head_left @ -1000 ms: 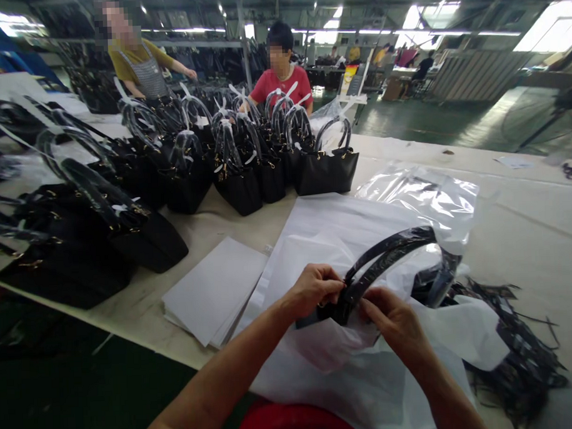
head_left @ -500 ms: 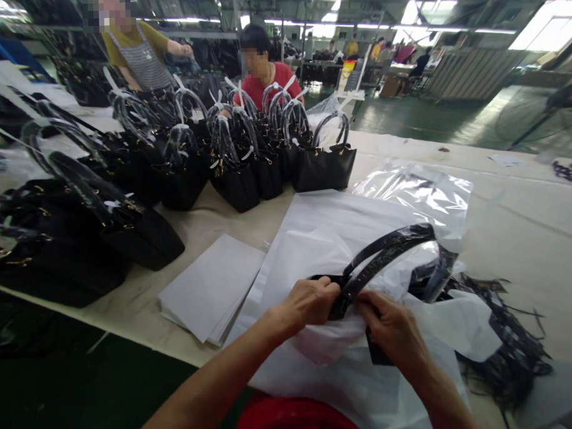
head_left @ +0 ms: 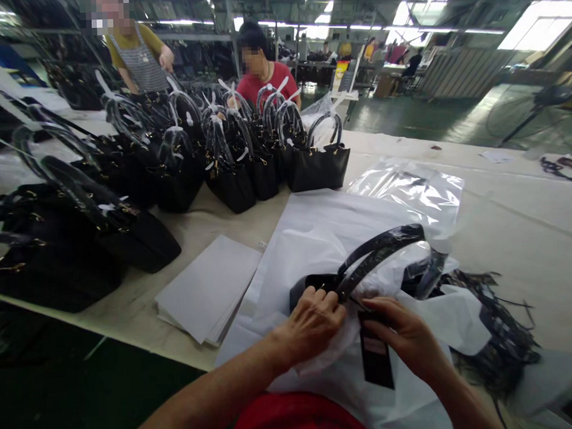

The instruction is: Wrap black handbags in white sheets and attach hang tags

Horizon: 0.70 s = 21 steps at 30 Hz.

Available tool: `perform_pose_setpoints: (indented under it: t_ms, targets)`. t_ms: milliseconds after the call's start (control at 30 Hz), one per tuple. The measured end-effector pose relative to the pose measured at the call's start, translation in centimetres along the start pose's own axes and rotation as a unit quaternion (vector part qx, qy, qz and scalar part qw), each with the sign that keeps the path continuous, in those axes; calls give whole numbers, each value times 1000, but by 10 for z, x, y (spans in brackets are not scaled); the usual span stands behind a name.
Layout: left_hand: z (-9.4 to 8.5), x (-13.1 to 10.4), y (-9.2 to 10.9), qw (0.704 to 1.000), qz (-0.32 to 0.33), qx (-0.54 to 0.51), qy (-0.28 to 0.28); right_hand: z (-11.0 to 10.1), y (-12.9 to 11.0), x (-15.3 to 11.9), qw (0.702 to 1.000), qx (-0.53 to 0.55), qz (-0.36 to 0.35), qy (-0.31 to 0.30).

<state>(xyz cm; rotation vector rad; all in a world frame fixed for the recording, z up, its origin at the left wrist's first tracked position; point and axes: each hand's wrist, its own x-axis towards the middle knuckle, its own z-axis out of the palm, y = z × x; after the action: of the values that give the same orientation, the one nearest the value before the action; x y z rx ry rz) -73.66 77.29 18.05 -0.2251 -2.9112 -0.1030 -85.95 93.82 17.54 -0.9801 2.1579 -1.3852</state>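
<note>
A black handbag (head_left: pixel 299 291) lies partly wrapped in white tissue paper (head_left: pixel 310 251), its handles (head_left: pixel 381 247) covered in clear film and arching to the right. My left hand (head_left: pixel 318 316) is closed on the bag's top edge beside the handle base. Just right of it, my right hand (head_left: pixel 397 326) pinches a black hang tag (head_left: pixel 376 355) near its upper end. The tag hangs over the tissue, with a paler patch on its face. My left fingertips are partly hidden at the bag.
A stack of white sheets (head_left: pixel 208 286) lies left of the tissue. Several black handbags (head_left: pixel 319 168) stand behind and to the left. Clear plastic bags (head_left: pixel 416 188) lie behind the work, black straps (head_left: pixel 506 338) at right. Two people (head_left: pixel 274 77) are across the table.
My right hand has drawn slightly away from the bag, and the tag's face now shows. My left hand has shifted down, exposing more of the bag's opening. The view has moved slightly.
</note>
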Motion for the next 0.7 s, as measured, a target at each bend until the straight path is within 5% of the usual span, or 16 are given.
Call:
perform_pose_setpoints:
  t_ms: [100, 200, 300, 533, 700]
  targets:
    - [9, -4, 9, 998, 20, 24, 61, -6, 1, -4, 969, 176, 172, 19]
    - [12, -5, 18, 992, -41, 0, 121, -5, -6, -4, 913, 306, 267, 34]
    - [17, -6, 27, 986, -65, 18, 151, 2, -13, -8, 889, 372, 265, 38]
    - [37, -9, 35, 987, -40, 98, 120, 28, -8, -36, 887, 383, 234, 109]
    - [36, -15, 28, 985, -27, -8, 172, 45, 1, -47, 840, 465, 264, -94]
